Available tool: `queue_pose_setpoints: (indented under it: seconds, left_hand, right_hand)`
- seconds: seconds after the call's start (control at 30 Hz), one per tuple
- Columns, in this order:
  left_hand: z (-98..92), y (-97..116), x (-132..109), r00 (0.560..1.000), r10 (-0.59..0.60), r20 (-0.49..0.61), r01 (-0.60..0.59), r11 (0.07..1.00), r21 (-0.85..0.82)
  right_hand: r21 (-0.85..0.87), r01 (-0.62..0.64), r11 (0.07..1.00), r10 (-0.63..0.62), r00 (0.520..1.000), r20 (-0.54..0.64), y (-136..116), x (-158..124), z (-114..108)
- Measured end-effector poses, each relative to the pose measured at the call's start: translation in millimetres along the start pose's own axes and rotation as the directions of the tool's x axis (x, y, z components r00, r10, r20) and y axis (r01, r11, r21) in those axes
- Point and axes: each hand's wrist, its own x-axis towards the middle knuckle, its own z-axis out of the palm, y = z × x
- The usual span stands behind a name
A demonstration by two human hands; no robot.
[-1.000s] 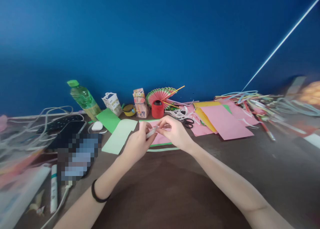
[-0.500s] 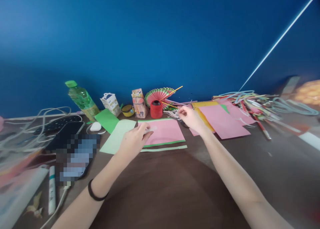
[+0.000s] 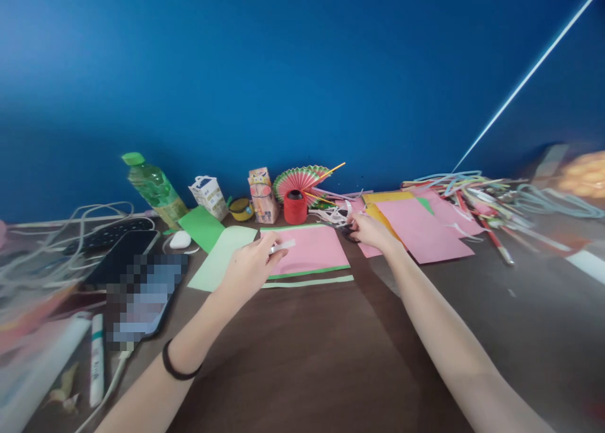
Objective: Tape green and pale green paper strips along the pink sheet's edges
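Observation:
My left hand (image 3: 250, 266) is closed in a pinch on a small white strip (image 3: 282, 246), held just above the left edge of a pink sheet with a green border (image 3: 312, 251). A thin pale green strip (image 3: 309, 282) lies along that sheet's near side. My right hand (image 3: 371, 231) reaches past the pink sheet's far right corner, fingers curled over black scissors (image 3: 347, 232) that are mostly hidden under it. White paper curls (image 3: 335, 215) lie just beyond the fingers.
A pale green sheet (image 3: 220, 259), green bottle (image 3: 154, 188), small cartons (image 3: 210, 195), red spool (image 3: 295, 207) and paper fan (image 3: 300, 178) stand along the blue wall. Pink and yellow sheets (image 3: 418, 230) and coloured strips (image 3: 477, 193) lie right. A phone (image 3: 137, 282), cables and a marker (image 3: 96, 360) lie left.
My hands were together over the pink sheet; the right hand has left the strip and gone back right to the scissors. My left hand keeps the white strip, barely moved.

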Motion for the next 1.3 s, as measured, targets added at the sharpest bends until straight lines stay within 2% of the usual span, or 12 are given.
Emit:
queue_pose_setpoints:
  seconds: [0.23, 0.37, 0.5, 0.67, 0.77, 0.87, 0.93, 1.0, 1.07, 1.13, 1.2, 1.3]
  left_hand:
    - [-4.4, 2.0, -2.0, 1.000, 0.011, -0.007, -0.011, 0.999, -0.040]
    - [-6.5, 2.9, -2.2, 1.000, 0.008, 0.005, -0.007, 0.998, -0.069]
    - [-9.1, 4.7, -2.1, 1.000, -0.003, 0.017, 0.004, 0.996, -0.093]
    - [-9.9, 3.9, -2.0, 1.000, 0.004, 0.029, -0.001, 0.995, -0.102]
    - [-9.8, 3.1, -1.7, 1.000, 0.016, 0.023, -0.013, 0.992, -0.124]
    - [-9.5, 2.7, -1.5, 1.000, 0.014, 0.019, -0.011, 0.990, -0.143]
    - [-9.2, 2.0, -1.4, 1.000, 0.016, 0.012, -0.014, 0.991, -0.136]
    - [-9.1, 0.4, -1.2, 1.000, 0.030, -0.007, -0.030, 0.993, -0.110]
    - [-9.7, -1.8, -1.1, 0.998, 0.062, -0.025, -0.063, 0.995, -0.081]
    - [-11.2, -4.2, -1.2, 0.993, 0.106, -0.042, -0.109, 0.992, -0.065]
    - [-13.3, -5.7, -1.6, 0.987, 0.152, -0.056, -0.155, 0.986, -0.062]
    - [-16.1, -5.7, -2.6, 0.976, 0.204, -0.072, -0.209, 0.976, -0.068]
  right_hand:
    - [0.158, -0.051, 0.986, 0.048, 0.999, 0.026, -0.4, -3.0, -18.3]
    - [0.287, -0.183, 0.940, 0.198, 0.980, -0.024, 3.6, -6.4, -26.2]
    - [0.290, -0.266, 0.919, 0.292, 0.955, -0.049, 7.9, -7.1, -32.0]
    - [0.260, -0.375, 0.890, 0.362, 0.927, 0.100, 4.8, -12.0, -43.3]
    - [0.258, -0.397, 0.881, 0.356, 0.915, 0.191, -0.7, -16.4, -49.9]
    - [0.305, -0.314, 0.899, 0.255, 0.942, 0.218, -6.6, -20.6, -56.2]
    - [0.410, -0.192, 0.891, 0.116, 0.972, 0.203, -11.5, -24.0, -61.2]
    - [0.531, -0.070, 0.844, -0.060, 0.973, 0.223, -17.8, -28.8, -66.9]
    - [0.598, -0.005, 0.802, -0.224, 0.925, 0.308, -25.4, -34.7, -72.6]
    - [0.591, 0.012, 0.806, -0.330, 0.839, 0.433, -33.3, -40.7, -77.3]
    - [0.563, 0.023, 0.826, -0.378, 0.763, 0.525, -40.4, -45.5, -80.2]
    - [0.544, 0.051, 0.837, -0.415, 0.708, 0.572, -48.9, -49.3, -81.7]
